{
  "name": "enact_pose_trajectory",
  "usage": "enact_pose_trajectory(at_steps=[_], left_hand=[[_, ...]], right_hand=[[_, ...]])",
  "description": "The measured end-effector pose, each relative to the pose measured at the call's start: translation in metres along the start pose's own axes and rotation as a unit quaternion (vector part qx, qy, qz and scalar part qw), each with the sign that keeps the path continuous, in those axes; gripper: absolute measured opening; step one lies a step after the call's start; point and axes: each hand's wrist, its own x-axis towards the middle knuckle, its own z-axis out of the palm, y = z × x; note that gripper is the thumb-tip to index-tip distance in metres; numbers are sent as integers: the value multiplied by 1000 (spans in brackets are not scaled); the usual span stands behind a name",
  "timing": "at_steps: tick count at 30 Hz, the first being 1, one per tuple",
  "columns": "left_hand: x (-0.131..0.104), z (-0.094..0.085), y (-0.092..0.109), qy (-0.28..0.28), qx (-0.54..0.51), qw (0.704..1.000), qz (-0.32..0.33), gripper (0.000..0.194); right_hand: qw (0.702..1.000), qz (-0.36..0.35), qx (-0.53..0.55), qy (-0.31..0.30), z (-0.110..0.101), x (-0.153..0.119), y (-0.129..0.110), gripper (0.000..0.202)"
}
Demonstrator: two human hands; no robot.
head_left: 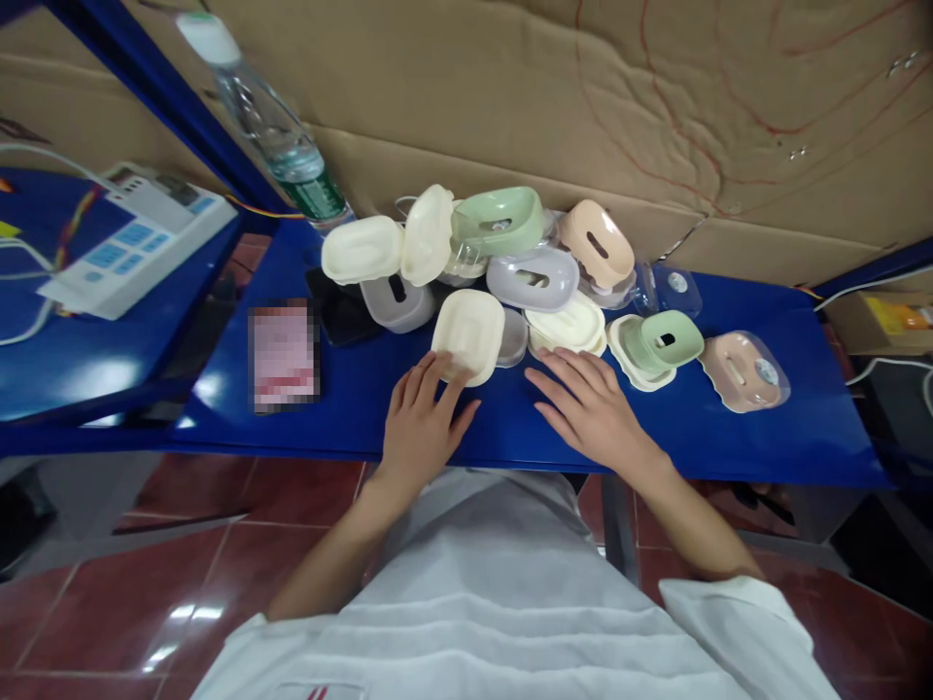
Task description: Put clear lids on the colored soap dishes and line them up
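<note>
My left hand [423,418] has its fingers apart, with fingertips on the lower edge of a cream soap dish [470,331]. To the right, my right hand [587,408] is spread out, its fingers at the near edge of other cream dishes [567,323]. Behind them lies a pile of soap-dish parts: a green dish [502,216], a lavender dish [532,277], a peach dish [596,243] and a cream piece [362,250] at the left. Right of my right hand are a small green dish [671,338] on a cream one and a pink dish [736,369].
A water bottle [292,160] stands at the back left of the blue table [350,408]. A blurred pink packet [283,355] lies at left, near a dark flat object [342,309]. A white power strip [138,243] rests on the neighbouring surface. Cardboard [466,87] lines the back.
</note>
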Motion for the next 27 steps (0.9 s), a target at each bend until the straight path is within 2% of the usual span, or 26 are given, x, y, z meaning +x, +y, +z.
enact_pose_trajectory(at_steps=[3, 6, 9, 11, 15, 18, 20, 23, 25, 27], left_hand=[[-8, -3, -9, 4, 1, 1000, 7, 21], [-19, -6, -17, 9, 1, 1000, 7, 22], [-27, -11, -24, 30, -30, 999, 12, 20], [-31, -17, -26, 24, -81, 996, 34, 17], [-39, -28, -18, -76, -206, 971, 96, 16], [-41, -28, -5, -135, -215, 956, 149, 16], [-40, -24, 1, -130, -195, 958, 166, 20], [-38, -15, 5, -83, -177, 971, 137, 33], [-37, -10, 6, -60, -172, 977, 108, 43], [-37, -8, 6, -61, -164, 981, 86, 53]], right_hand=[[999, -22, -25, 9, -1, 41, 19, 46], [998, 11, -67, -1, 10, 73, 40, 45], [993, 28, -111, 0, 22, 85, 51, 41], [992, 31, -123, 7, 22, 81, 52, 43], [993, 32, -91, 69, 1, 48, 36, 41], [991, 53, -34, 120, -15, 9, 10, 37], [988, 81, -1, 132, -17, -21, -10, 34], [980, 131, 38, 145, -7, -61, -33, 34], [972, 166, 58, 156, 3, -80, -40, 35], [964, 194, 72, 167, 10, -91, -41, 37]])
